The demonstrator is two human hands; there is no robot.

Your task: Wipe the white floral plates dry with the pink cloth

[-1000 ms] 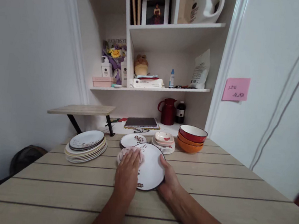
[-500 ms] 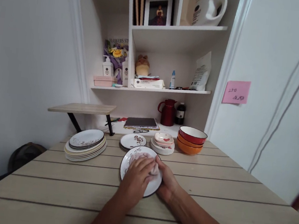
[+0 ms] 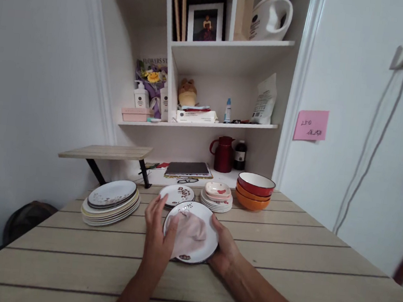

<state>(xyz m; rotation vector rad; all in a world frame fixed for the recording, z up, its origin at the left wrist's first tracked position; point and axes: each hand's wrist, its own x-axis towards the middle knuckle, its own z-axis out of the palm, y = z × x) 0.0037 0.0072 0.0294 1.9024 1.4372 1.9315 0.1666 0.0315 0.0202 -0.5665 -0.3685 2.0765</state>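
Well, we start with the table (image 3: 284, 257), pale planks that carry everything else. At its far left sits a tall plate stack (image 3: 110, 198). At the far right are nested bowls (image 3: 255, 190), red over orange. Between them are a low pile of saucers (image 3: 216, 200) and a single patterned dish (image 3: 176, 194).

Nearer us is the plate (image 3: 189, 257), just in front of the dish, with the pink cloth (image 3: 190, 232) spread over most of its face. Our right hand (image 3: 224, 255) is clamped on the plate's right rim, thumb on top. The fingers are hidden beneath. Our left hand (image 3: 157, 235) lies at the left rim with fingers straight and apart, gripping nothing. Only its thumb touches the cloth's edge.

To wipe well, we judge the left palm should come flat onto the cloth and bunch it a little so it does not slide loose. It should then sweep in circles out to the rim, where the dark pattern near the bottom edge lies bare. The right hand ought to hold firm so the plate cannot skate into the dish behind.
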